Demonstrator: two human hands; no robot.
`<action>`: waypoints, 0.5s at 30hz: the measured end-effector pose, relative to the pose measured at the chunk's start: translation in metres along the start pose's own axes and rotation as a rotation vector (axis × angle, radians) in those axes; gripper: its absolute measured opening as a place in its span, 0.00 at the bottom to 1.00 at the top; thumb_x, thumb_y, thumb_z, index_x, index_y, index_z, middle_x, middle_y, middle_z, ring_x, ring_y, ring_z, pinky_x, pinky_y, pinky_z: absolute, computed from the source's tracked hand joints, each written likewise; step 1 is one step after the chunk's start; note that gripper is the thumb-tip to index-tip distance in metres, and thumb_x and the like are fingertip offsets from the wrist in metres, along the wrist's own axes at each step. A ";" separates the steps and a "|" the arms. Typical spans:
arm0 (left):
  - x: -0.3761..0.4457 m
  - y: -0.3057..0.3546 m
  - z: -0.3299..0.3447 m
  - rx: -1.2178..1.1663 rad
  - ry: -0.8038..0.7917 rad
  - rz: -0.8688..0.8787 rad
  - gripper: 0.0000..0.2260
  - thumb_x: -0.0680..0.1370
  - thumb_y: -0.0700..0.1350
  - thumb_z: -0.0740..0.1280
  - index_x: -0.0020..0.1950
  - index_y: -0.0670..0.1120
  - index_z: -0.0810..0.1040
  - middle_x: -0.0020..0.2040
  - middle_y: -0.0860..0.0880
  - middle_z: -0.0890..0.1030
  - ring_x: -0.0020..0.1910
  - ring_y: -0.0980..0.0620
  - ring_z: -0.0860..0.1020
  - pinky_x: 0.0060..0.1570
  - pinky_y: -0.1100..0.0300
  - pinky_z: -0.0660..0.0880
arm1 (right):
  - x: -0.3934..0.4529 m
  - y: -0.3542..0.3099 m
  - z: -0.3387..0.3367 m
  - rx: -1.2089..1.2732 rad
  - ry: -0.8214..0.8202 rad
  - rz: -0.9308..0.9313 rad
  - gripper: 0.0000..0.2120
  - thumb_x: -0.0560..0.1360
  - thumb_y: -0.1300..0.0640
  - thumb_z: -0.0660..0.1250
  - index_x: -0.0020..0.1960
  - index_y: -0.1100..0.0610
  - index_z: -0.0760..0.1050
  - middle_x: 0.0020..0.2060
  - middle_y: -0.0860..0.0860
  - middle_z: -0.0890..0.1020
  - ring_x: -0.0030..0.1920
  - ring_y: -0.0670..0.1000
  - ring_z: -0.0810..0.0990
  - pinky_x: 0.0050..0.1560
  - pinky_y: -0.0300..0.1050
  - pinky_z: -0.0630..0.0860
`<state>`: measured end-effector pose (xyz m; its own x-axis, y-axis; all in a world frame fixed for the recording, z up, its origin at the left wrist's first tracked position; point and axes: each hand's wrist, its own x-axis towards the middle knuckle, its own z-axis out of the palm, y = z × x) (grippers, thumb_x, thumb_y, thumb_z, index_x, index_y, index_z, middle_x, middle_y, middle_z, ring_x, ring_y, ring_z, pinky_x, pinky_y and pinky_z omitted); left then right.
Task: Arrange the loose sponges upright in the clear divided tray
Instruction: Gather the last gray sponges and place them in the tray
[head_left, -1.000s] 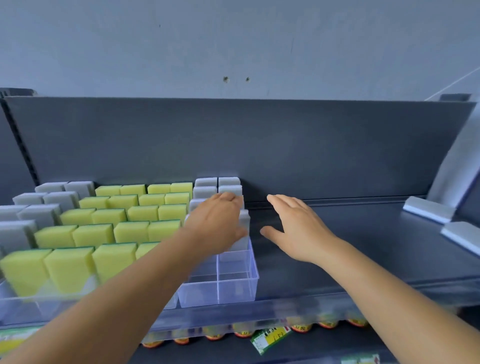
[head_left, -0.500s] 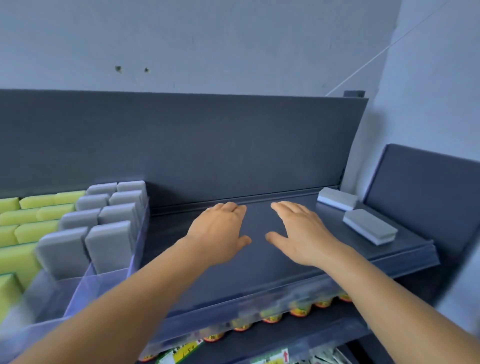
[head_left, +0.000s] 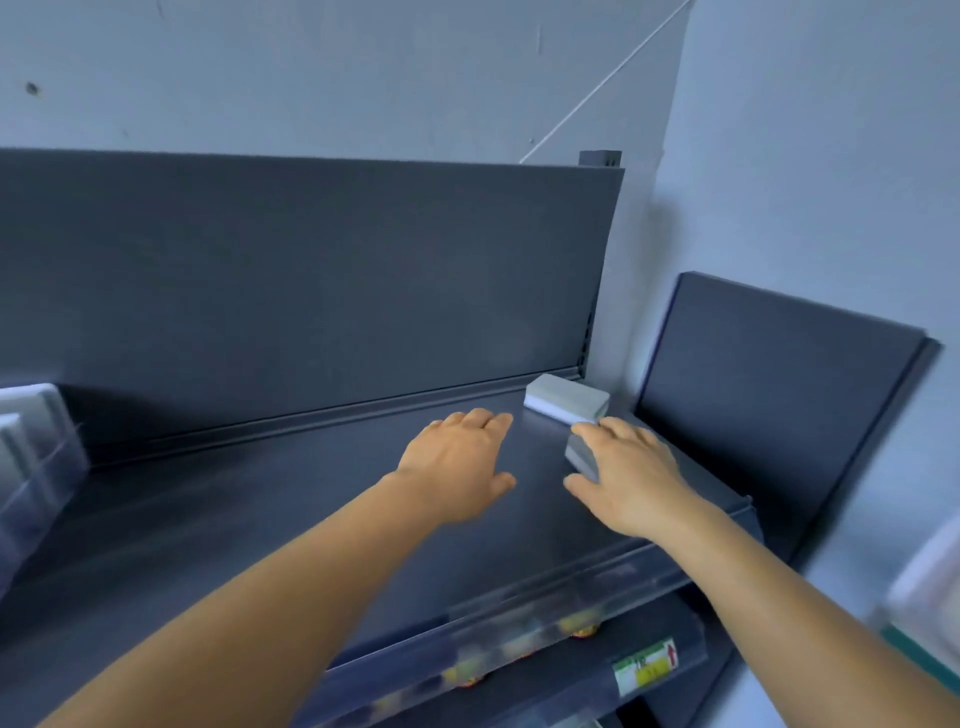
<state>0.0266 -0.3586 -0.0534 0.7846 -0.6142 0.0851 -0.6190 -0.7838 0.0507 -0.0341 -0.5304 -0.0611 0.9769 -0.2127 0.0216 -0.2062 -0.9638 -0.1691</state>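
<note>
Two loose grey sponges lie flat at the right end of the dark shelf (head_left: 291, 499). The far sponge (head_left: 566, 398) sits by the back corner. My right hand (head_left: 628, 478) lies over the near sponge (head_left: 581, 453), fingers spread and relaxed, covering most of it; a grip does not show. My left hand (head_left: 457, 467) hovers open above the shelf, left of both sponges, fingertips close to the far one. The clear divided tray (head_left: 36, 467) shows only at the far left edge, with grey sponges upright in it.
A dark back panel (head_left: 311, 291) closes the shelf behind, and a dark side panel (head_left: 769, 405) stands to the right. A clear strip (head_left: 519, 618) runs along the shelf's front edge. Small jars and a price label (head_left: 647, 667) sit on the shelf below.
My view has swung right, and the tray has slid to the left edge. Both hands travelled right along the shelf; my right hand now lies over the near grey sponge.
</note>
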 end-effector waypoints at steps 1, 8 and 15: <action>0.012 0.005 0.002 -0.001 -0.005 0.009 0.31 0.79 0.55 0.60 0.78 0.48 0.51 0.77 0.49 0.58 0.75 0.48 0.60 0.72 0.53 0.57 | 0.005 0.008 0.001 -0.013 -0.015 0.026 0.29 0.77 0.42 0.60 0.74 0.48 0.56 0.72 0.51 0.62 0.70 0.58 0.62 0.69 0.51 0.62; 0.087 0.030 0.021 0.019 -0.078 0.042 0.32 0.80 0.52 0.60 0.79 0.49 0.47 0.79 0.51 0.49 0.77 0.49 0.53 0.74 0.51 0.54 | 0.031 0.052 0.004 0.048 -0.047 0.220 0.27 0.75 0.47 0.63 0.71 0.51 0.58 0.63 0.56 0.68 0.62 0.60 0.69 0.58 0.52 0.70; 0.136 0.038 0.038 0.013 -0.152 0.091 0.26 0.82 0.53 0.52 0.78 0.51 0.48 0.79 0.53 0.47 0.78 0.49 0.47 0.74 0.47 0.52 | 0.061 0.057 0.006 0.085 0.025 0.331 0.30 0.75 0.47 0.64 0.71 0.54 0.56 0.63 0.58 0.65 0.61 0.61 0.68 0.58 0.51 0.70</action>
<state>0.1109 -0.4759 -0.0777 0.7226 -0.6884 -0.0626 -0.6876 -0.7251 0.0369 0.0139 -0.5970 -0.0750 0.8558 -0.5168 -0.0244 -0.5054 -0.8250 -0.2528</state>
